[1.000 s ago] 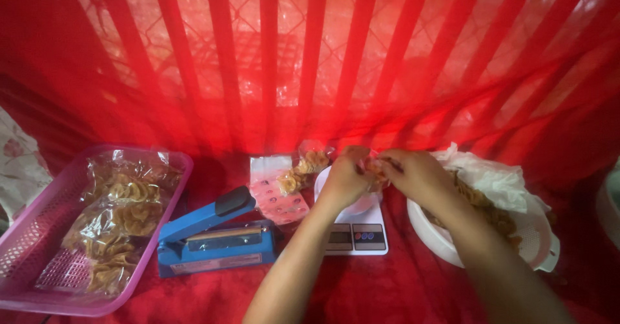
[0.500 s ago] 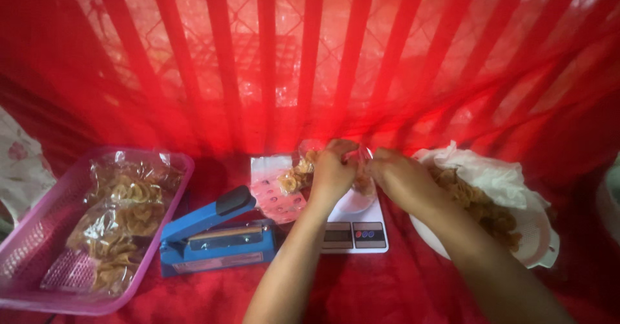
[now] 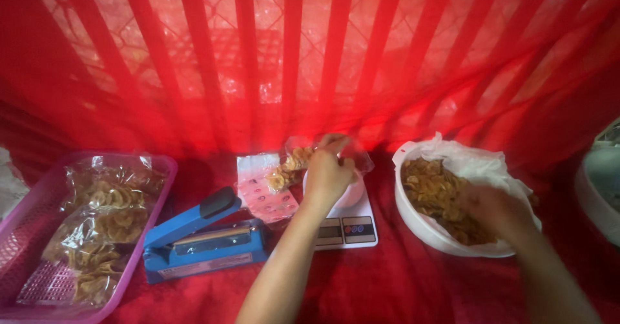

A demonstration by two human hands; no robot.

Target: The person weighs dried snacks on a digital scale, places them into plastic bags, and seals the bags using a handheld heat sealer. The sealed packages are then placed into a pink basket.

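A red cloth-covered surface carries a pink basket of bagged chips, a blue heat sealer, a white kitchen scale and a white bowl of chips

Red cloth covers the surface; behind it a striped sheer red curtain glows with daylight

We are seeing clear filled bags lying in the pink basket, a clear bag on the scale, whose small dark screen is facing us.
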